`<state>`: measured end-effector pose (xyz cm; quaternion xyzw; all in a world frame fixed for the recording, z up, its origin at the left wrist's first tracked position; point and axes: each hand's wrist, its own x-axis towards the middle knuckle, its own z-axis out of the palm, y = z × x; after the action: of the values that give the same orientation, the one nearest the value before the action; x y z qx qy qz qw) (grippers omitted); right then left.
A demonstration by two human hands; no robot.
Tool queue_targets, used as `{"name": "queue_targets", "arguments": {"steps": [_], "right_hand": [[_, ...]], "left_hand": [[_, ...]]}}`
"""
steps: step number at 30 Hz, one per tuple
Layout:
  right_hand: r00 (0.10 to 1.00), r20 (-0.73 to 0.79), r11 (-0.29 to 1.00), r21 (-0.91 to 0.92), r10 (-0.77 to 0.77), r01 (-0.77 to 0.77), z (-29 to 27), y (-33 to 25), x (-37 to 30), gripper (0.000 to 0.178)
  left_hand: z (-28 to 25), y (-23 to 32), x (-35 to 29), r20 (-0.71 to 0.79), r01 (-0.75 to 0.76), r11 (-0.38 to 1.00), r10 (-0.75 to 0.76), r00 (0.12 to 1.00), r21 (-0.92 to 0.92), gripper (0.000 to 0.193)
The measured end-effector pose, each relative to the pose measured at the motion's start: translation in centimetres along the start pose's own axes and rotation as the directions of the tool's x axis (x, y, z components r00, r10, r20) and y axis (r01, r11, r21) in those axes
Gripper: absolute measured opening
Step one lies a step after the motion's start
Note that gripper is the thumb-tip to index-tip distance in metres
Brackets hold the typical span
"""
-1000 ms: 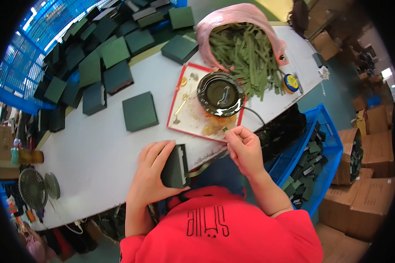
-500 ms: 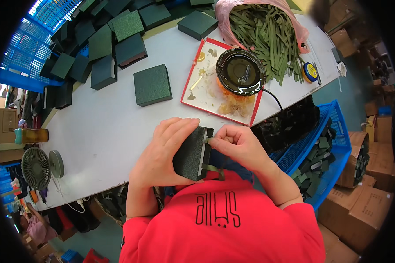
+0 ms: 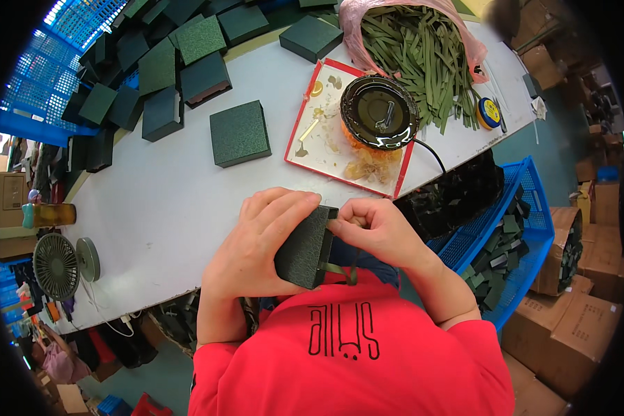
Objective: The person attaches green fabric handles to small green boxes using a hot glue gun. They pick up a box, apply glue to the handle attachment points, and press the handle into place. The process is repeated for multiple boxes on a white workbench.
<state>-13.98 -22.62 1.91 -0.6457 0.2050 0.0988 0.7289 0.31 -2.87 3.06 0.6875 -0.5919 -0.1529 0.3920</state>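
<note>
My left hand (image 3: 253, 243) is wrapped around a small dark green box (image 3: 299, 255), which is tilted with its narrow side toward my right hand. A green ribbon (image 3: 341, 272) hangs in a loop from that side, near my lap. At the box's upper right corner, my right hand (image 3: 376, 227) pinches the ribbon's other end between thumb and forefinger; the fingertips hide most of it. Farther off on the table lies a similar green box (image 3: 240, 135), untouched.
A black pot of dark liquid (image 3: 380, 112) stands on a red-rimmed white tray (image 3: 299, 149). Behind it is a pink bag (image 3: 357, 35) of green ribbons. Many green boxes (image 3: 158, 66) are heaped at far left. A fan (image 3: 57, 265) stands left; a blue crate (image 3: 534, 243) sits right.
My left hand has turned the box slightly, so its white-edged opening shows less. My right fingers remain at its upper corner, barely shifted.
</note>
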Motion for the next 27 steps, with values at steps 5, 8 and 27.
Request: {"name": "queue_targets", "arguments": {"steps": [5,8,27], "right_hand": [[1.000,0.010,0.986,-0.161,-0.028,0.029,-0.3,1.0,0.5,0.023],[0.999,0.036,0.992,-0.127,-0.014,0.018,-0.5,1.5,0.7,0.026],[0.995,-0.040,0.995,-0.029,-0.092,0.090,0.1,1.9,1.2,0.026]], "left_hand": [[0.1,0.2,0.3,0.034,-0.047,0.996,0.044,0.998,0.082,0.101],[0.2,0.2,0.2,0.034,-0.020,0.997,0.017,0.999,0.071,0.101],[0.5,-0.3,0.2,0.009,0.016,0.999,-0.016,1.000,0.039,0.099]]}}
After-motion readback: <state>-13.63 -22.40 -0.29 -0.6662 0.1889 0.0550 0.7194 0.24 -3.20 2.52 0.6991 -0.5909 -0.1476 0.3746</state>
